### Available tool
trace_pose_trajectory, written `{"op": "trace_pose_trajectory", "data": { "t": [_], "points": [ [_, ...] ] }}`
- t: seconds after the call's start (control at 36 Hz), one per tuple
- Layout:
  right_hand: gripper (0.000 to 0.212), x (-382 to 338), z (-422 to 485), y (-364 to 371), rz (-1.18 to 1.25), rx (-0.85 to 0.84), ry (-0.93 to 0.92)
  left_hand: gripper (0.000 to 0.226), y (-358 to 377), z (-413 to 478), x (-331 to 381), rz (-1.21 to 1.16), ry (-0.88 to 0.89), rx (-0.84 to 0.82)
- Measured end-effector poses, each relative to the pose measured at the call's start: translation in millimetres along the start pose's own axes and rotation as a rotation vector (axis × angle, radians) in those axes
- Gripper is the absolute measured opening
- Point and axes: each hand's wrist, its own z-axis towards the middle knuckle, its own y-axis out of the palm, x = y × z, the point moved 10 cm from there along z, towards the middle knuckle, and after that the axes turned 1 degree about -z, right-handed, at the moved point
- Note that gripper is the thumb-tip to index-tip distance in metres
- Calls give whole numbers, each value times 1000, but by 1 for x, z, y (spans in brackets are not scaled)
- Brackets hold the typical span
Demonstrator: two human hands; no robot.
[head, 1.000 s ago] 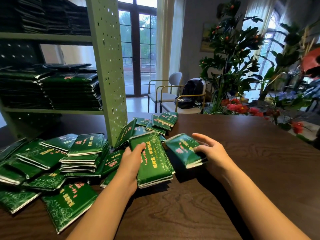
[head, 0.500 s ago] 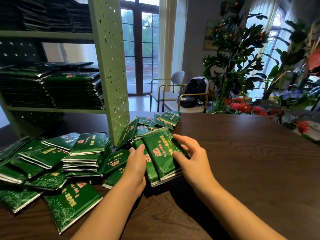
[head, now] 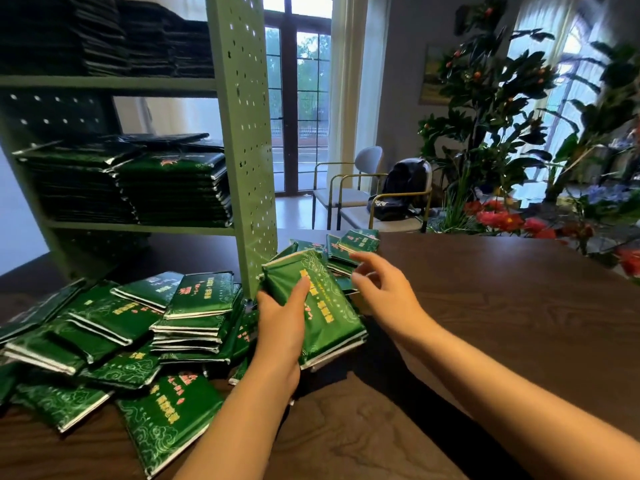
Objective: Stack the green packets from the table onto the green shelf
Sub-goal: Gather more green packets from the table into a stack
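**Surface and room.** You work at a dark wood table (head: 485,341). The shelf (head: 242,133) stands on its left part, and its perforated side panel meets the table just behind your left hand (head: 280,334). Beyond the far edge are two chairs (head: 349,188), a dark bag (head: 401,188) on the nearer one, a glazed door (head: 298,98), plants (head: 485,116) and red flowers (head: 502,220).

**Packets.** A loose pile (head: 121,323) overlaps across the table's left part, in front of the shelf. A smaller group (head: 356,240) lies at the far edge, just right of the side panel. Rows (head: 173,188) of packets fill the shelf's middle level, and more fill the level above.

**Hands.** Your left hand grips a tilted stack (head: 322,306) by its near left side, thumb across the top face. Your right hand (head: 384,296) hovers just beside the stack's right edge, over the smaller group. Its fingers are spread, lightly bent, and hold nothing.

**Edges and room.** Bare wood shows across the table's right part up to the far edge. A gap shows between the middle rows and the board above them.

**Hard to make out.**
- The right fingertips are motion-blurred.
- The frame cuts off the shelf's top and the pile's left end.
- The lowest shelf level is in shadow.
- You cannot tell whether the stack's near corner touches the table.
- The packet print is not legible.
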Motion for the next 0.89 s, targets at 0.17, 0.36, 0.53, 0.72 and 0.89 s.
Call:
{"op": "trace_pose_trajectory", "data": {
  "t": [0.17,0.36,0.53,0.72,0.89],
  "points": [
    [55,27,60,6,-541,-202,24,45,-27,7,13,-56,-22,98],
    [83,60,108,26,-766,-351,99,33,-31,10,7,-111,-66,163],
    [81,73,125,46,-717,-399,153,81,-11,5,4,-58,-85,56],
    [102,92,111,73,-627,-560,265,83,-6,9,-2,-69,-110,23],
    [99,87,98,66,-713,-524,219,77,-7,8,-2,-81,-128,35]
  ]
}}
